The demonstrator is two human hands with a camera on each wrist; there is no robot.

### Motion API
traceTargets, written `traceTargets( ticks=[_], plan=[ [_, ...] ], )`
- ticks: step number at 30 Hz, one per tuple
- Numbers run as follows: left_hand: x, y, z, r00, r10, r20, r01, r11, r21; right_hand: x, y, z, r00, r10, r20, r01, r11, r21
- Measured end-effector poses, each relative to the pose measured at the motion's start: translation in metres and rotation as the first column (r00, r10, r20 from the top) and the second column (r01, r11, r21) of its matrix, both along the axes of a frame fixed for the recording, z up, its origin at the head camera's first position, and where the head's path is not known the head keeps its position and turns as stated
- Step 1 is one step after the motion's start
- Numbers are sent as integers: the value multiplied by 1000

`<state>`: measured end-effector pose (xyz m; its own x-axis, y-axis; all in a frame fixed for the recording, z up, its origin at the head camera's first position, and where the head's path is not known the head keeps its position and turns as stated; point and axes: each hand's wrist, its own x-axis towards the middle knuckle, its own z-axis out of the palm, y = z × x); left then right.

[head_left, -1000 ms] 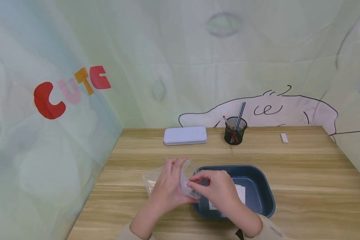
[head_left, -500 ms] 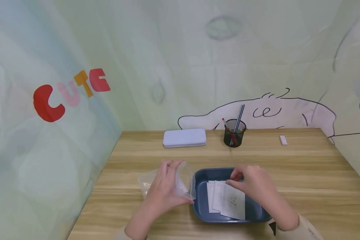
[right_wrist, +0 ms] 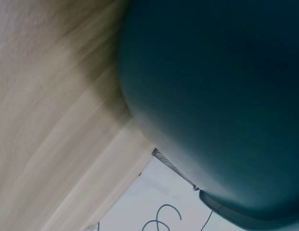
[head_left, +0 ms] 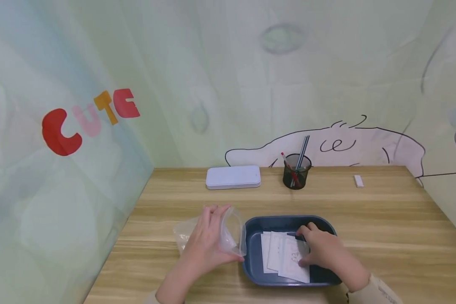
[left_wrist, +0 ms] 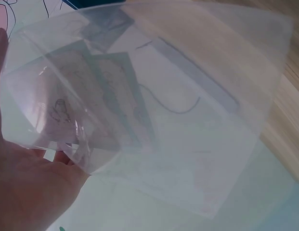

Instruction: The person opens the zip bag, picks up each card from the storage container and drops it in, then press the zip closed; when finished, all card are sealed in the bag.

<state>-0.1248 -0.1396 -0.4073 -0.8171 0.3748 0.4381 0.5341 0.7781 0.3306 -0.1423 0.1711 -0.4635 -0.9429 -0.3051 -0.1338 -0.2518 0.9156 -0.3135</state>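
My left hand grips a clear plastic bag, thumb below and fingers above, its mouth spread toward the tray. Through the plastic in the left wrist view, several flat pale packets show, one with a line drawing. A dark blue tray holds overlapping white flat packets, the rightmost bearing a small drawing. My right hand is down in the tray, thumb over the rightmost packet's right side and fingertips near its upper corner, thumb and fingers apart. In the right wrist view the tray's outer wall hides this hand.
A white flat case lies at the back of the wooden table. Beside it stands a black mesh cup with pencils. A small white eraser is at the back right, before a printed cloth backdrop.
My right hand has left the bag's mouth, moved right over the tray and lowered to the packets. My left hand has shifted slightly left, still holding the bag.
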Motion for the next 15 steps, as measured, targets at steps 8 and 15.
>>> traceTargets(
  ticks=[8, 15],
  plan=[
    [1, -1, -1, 1000, 2, 14, -2, 1000, 12, -2, 1, 0, 1000, -22, 11, 22, 1000, -19],
    [1, -1, -2, 1000, 2, 8, -2, 1000, 8, -3, 5, 6, 997, -30, -73, 23, 994, -103]
  ],
)
